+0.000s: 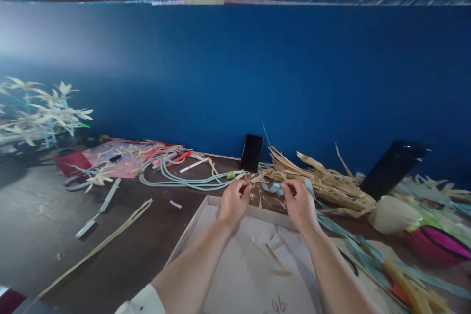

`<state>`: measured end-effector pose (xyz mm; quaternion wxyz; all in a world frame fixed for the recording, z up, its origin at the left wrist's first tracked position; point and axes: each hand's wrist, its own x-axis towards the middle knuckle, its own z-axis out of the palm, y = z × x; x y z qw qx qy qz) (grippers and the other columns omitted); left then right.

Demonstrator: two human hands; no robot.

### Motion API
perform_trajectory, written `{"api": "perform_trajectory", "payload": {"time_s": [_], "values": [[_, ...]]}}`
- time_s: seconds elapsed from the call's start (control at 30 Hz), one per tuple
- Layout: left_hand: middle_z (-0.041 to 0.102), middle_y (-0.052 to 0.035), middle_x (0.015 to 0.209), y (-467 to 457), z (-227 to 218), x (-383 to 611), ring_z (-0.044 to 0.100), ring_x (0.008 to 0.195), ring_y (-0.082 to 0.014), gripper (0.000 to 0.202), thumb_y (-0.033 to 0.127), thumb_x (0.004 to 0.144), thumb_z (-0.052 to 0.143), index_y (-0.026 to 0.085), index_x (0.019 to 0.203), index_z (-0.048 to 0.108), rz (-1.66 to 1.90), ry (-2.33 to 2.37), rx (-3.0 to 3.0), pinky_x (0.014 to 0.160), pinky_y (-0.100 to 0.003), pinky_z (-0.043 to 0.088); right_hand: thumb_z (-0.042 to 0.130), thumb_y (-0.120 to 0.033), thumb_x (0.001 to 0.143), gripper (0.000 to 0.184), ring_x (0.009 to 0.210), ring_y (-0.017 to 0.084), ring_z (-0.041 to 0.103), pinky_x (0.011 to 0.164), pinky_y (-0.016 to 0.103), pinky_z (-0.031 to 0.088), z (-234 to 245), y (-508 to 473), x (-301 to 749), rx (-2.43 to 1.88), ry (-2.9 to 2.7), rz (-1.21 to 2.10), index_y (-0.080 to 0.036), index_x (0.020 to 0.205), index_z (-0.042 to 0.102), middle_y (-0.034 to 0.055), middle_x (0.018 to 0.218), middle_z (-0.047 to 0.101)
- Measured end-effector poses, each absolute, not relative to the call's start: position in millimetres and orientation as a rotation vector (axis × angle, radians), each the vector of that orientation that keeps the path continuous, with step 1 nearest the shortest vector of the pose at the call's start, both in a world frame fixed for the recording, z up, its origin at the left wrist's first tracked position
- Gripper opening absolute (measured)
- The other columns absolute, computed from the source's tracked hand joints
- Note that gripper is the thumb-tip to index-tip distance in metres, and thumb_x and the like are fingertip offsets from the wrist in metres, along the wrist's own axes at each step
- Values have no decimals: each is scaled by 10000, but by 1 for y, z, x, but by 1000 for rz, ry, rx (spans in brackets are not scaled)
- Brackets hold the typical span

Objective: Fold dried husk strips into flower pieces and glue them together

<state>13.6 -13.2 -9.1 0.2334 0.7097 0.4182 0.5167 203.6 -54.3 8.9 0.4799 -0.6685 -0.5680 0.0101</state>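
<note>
My left hand point(234, 202) is raised over the far rim of a shallow white box point(253, 212), thumb and fingers pinched together. Whatever sits in that pinch is too small to make out. Across a short gap, my right hand point(300, 205) is closed in a similar pinch beside a pale blue ribbon point(274, 187); I cannot tell whether it grips the ribbon or a thin fibre. Beyond it lies a bundle of dried husk strips point(324, 181). Small husk scraps point(277, 260) lie in the box.
A black phone point(252, 152) leans against the blue partition point(228, 73). Looped pale blue cord point(176, 179) lies at left, near a long straw strand point(106, 240). At right are a dark cylinder point(392, 167), a white cup point(394, 215), a magenta pouch point(437, 245) and yellow-handled scissors point(414, 287).
</note>
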Motion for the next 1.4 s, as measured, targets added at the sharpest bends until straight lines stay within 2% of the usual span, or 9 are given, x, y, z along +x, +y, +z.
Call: {"api": "perform_trajectory", "payload": {"time_s": [0.23, 0.43, 0.73, 0.97, 1.13, 1.4], "values": [[609, -20, 797, -15, -8, 13, 538, 744, -128, 160, 279, 842, 486, 178, 816, 607, 1411, 1147, 1930, 691, -229, 390, 479, -390, 812, 232, 740, 196, 590, 697, 308, 424, 5, -53, 201, -1599, -1375, 45, -201, 894, 585, 58, 838, 648], [623, 0, 707, -18, -5, 13, 560, 641, -111, 199, 323, 856, 465, 181, 809, 597, 1362, 1091, 1821, 619, -211, 400, 473, -371, 816, 214, 780, 194, 600, 694, 297, 422, -4, -52, 197, -1640, -1471, 140, -228, 919, 595, 33, 861, 661], [648, -17, 738, -14, -6, 15, 577, 620, -118, 237, 362, 841, 475, 170, 810, 609, 1408, 1098, 1713, 599, -221, 427, 452, -309, 819, 203, 820, 187, 592, 685, 279, 398, -10, -54, 192, -1770, -1619, 94, -235, 927, 607, 30, 913, 658], [664, -34, 759, -8, -3, 17, 577, 596, -119, 249, 381, 811, 498, 160, 800, 614, 1401, 1141, 1532, 529, -214, 417, 448, -267, 841, 182, 845, 181, 576, 723, 277, 393, -9, -56, 191, -1713, -1688, 81, -219, 937, 594, 36, 915, 644], [673, -38, 748, -3, -1, 20, 572, 568, -112, 239, 367, 789, 515, 159, 802, 632, 1413, 1232, 1402, 518, -215, 416, 463, -248, 835, 172, 833, 174, 570, 673, 264, 381, -9, -57, 187, -1744, -1670, 66, -242, 928, 607, 22, 920, 647], [660, -50, 729, -1, 31, 32, 542, 552, -93, 203, 319, 759, 540, 137, 782, 627, 1430, 1228, 1190, 473, -191, 396, 472, -258, 830, 174, 816, 172, 575, 703, 270, 393, -5, -59, 184, -1717, -1658, 103, -226, 935, 606, 27, 923, 648]]}}
